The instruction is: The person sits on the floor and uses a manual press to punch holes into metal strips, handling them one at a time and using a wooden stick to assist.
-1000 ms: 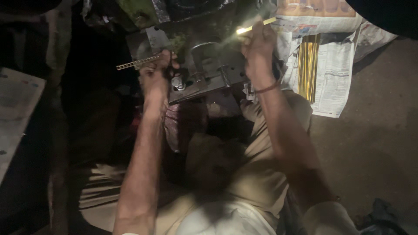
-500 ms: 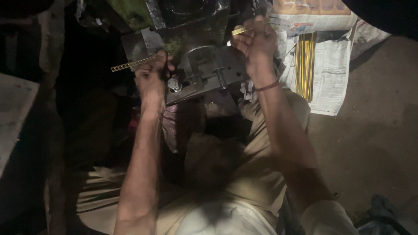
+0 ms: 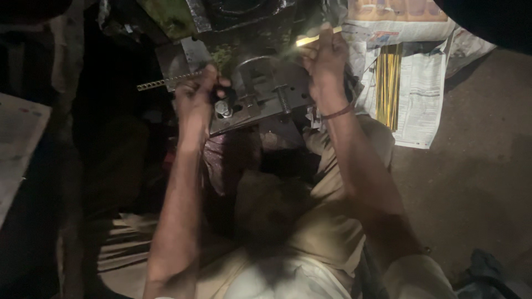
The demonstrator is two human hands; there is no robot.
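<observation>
My left hand (image 3: 195, 98) grips a thin brass strip (image 3: 160, 83) punched with a row of holes; the strip sticks out to the left of the fist. My right hand (image 3: 326, 55) is closed on the other, plain yellow end of a brass strip (image 3: 316, 37) that pokes up to the right. Between the two hands sits a dark metal press machine (image 3: 260, 91) with a curved frame, a bolt and a spring. Whether the two strip ends are one piece is hidden by the machine.
A bundle of long yellow brass strips (image 3: 388, 83) lies on spread newspaper (image 3: 424, 105) at the right. A bare concrete floor (image 3: 476, 182) lies beyond it. My bent legs in beige trousers (image 3: 327, 221) fill the lower middle. The left side is dark.
Both hands shifted slightly left along the machine, and the perforated strip sticks out a little farther to the left. My right hand dipped toward the machine and lifted again.
</observation>
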